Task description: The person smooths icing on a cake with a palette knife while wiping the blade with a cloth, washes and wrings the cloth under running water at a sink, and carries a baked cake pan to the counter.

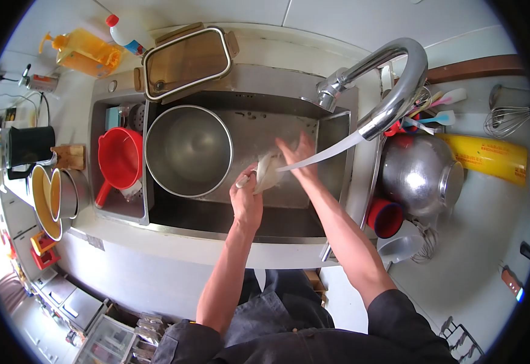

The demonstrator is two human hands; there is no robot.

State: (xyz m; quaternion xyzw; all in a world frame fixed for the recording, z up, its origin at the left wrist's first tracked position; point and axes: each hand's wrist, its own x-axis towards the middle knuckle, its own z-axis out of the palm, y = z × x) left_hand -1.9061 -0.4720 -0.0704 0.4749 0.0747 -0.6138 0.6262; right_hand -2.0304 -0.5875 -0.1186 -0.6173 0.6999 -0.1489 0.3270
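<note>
Over the sink basin (277, 215), my left hand (246, 195) is closed around a pale, whitish object (267, 172) whose exact kind I cannot make out. Part of it sticks out between thumb and fingers. My right hand (301, 159) is just to the right of it, fingers spread and slightly blurred, palm toward the object. A stream of water (331, 148) runs from the curved chrome faucet (415, 60) down between my hands onto the pale object.
A large steel pot (189, 151) stands in the basin's left part. A red ladle-like pot (120, 159) sits in the small left compartment. A glass container (187, 63) rests on the back rim. Right of the sink are a steel bowl (416, 173) and red cup (385, 218).
</note>
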